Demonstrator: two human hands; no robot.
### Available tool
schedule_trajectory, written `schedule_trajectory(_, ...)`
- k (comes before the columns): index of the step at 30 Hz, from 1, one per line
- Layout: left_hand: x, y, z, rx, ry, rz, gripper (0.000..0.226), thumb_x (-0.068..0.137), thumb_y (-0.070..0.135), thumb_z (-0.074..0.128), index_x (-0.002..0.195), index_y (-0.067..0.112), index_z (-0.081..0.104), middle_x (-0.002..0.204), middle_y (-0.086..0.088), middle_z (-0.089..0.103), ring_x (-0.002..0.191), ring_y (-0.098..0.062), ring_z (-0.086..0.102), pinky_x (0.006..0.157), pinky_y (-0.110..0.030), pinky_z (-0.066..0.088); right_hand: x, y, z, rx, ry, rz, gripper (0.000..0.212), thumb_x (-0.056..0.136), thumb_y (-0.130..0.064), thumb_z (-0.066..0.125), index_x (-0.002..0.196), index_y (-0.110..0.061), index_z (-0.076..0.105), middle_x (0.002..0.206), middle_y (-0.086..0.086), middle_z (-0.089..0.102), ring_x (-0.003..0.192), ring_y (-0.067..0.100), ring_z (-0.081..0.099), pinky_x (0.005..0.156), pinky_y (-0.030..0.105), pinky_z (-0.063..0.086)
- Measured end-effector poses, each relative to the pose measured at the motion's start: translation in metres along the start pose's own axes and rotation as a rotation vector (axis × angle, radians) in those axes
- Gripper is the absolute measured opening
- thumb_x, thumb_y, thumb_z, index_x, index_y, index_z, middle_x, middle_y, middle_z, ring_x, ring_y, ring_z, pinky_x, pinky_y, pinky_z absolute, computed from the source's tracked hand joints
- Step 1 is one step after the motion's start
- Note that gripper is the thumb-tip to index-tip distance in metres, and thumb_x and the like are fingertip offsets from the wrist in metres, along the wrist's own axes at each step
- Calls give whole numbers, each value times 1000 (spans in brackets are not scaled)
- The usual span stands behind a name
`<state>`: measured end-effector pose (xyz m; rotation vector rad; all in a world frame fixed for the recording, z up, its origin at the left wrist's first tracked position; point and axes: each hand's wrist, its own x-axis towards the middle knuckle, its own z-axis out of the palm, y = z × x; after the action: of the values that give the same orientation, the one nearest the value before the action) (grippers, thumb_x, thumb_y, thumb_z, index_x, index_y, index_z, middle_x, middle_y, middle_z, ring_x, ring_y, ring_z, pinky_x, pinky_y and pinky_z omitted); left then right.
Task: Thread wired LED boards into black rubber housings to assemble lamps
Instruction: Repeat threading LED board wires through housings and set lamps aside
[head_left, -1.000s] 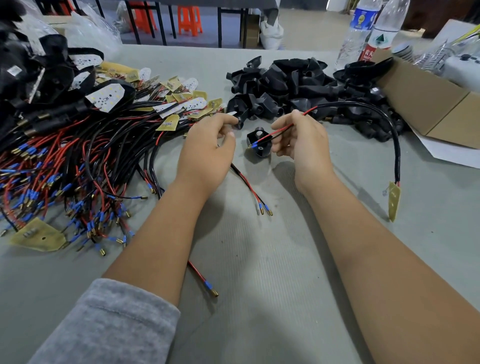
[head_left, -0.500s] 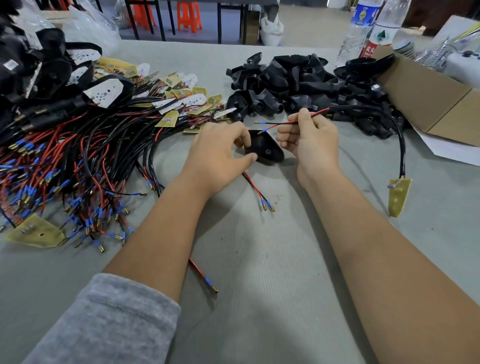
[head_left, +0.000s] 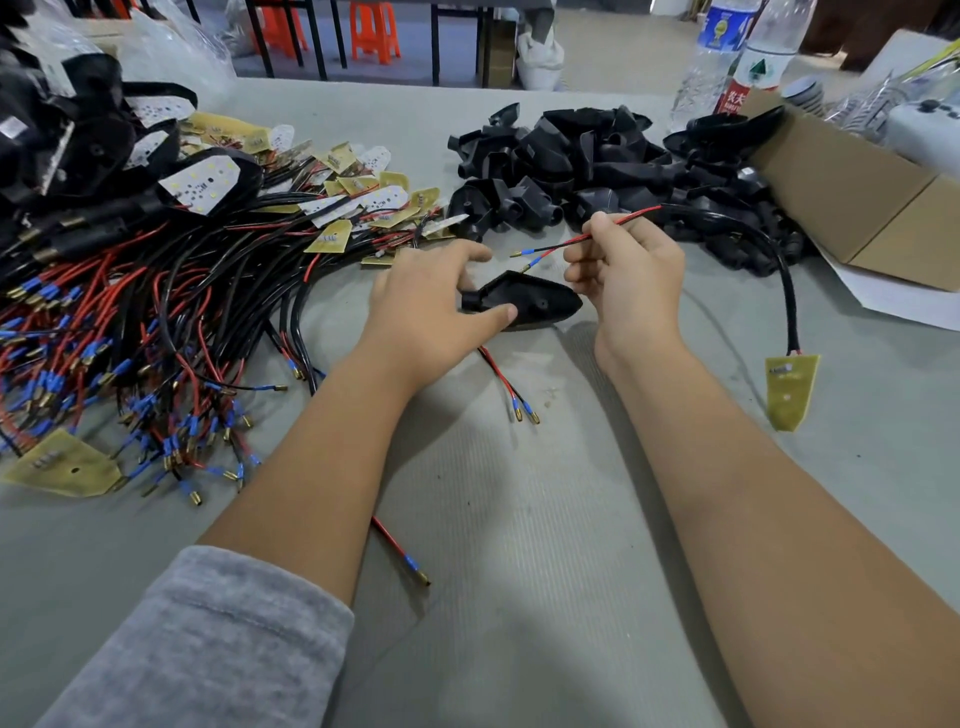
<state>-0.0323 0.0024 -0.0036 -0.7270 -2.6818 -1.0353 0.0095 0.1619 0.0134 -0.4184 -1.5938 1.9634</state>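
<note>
A black rubber housing (head_left: 530, 300) lies on the grey table, pointed end to the right. My left hand (head_left: 431, 306) grips its left, tube end between thumb and fingers. Just right of it, my right hand (head_left: 628, 275) pinches the red and black wire pair (head_left: 561, 245), whose blue-sleeved brass tips point left above the housing. From that hand a black sheathed cable (head_left: 769, 249) arcs right and down to a yellow LED board (head_left: 789, 389) lying on the table.
A heap of wired LED boards (head_left: 171, 291) covers the table's left side. Loose black housings (head_left: 597, 161) are piled behind my hands. A cardboard box (head_left: 857, 192) and two plastic bottles (head_left: 727, 57) stand at the back right. Stray wire ends (head_left: 511, 395) lie beneath my left wrist.
The housing has been turned from standing on end to lying flat, with my left hand now gripping its tube end. My right hand lifted the wire tips slightly above it.
</note>
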Motion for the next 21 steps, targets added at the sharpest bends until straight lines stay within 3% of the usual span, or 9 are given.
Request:
schedule_trajectory(3,1,-2,2,65,28,-36,40,79,56,68,112,33,65,95,8,62,111,-22,52,94,-41,39,-1,0,2,-90,10,-54,19,95,-11,56,76,-13,56,61,1,64,51,13,53,51,21,41)
schedule_trajectory(7,1,-2,-1,57,134,6,41,82,56,65,116,33,65,101,10,61,116,-21,46,95,-40,36,-4,2,4,-151,-55,-115,16,94,-9,58,79,-12,61,65,-1,66,53,9,56,51,20,44)
schedule_trajectory(9,1,0,-3,-23,152,94,35,84,46,67,113,28,68,102,10,65,114,-20,50,97,-39,37,-5,3,5,-132,-91,-108,15,94,-9,59,79,-11,62,64,-2,67,53,9,59,52,21,47)
schedule_trajectory(12,-1,4,-4,-135,198,132,16,85,26,71,100,23,74,87,22,60,101,-10,55,84,-23,37,-5,3,6,-40,-132,-69,16,93,-8,61,78,-10,63,66,2,67,56,13,63,54,23,50)
schedule_trajectory(16,-1,5,-4,-164,254,131,11,83,20,69,91,24,76,78,24,61,92,-14,63,85,-37,49,-6,2,5,79,-210,-14,13,93,-4,61,81,-6,62,70,9,68,63,19,67,61,26,54)
schedule_trajectory(21,0,3,-5,-187,274,153,11,81,19,66,86,22,75,81,12,70,87,-18,64,82,-44,50,-10,3,7,90,-340,28,5,91,2,61,89,-2,63,75,12,70,68,19,70,64,25,56)
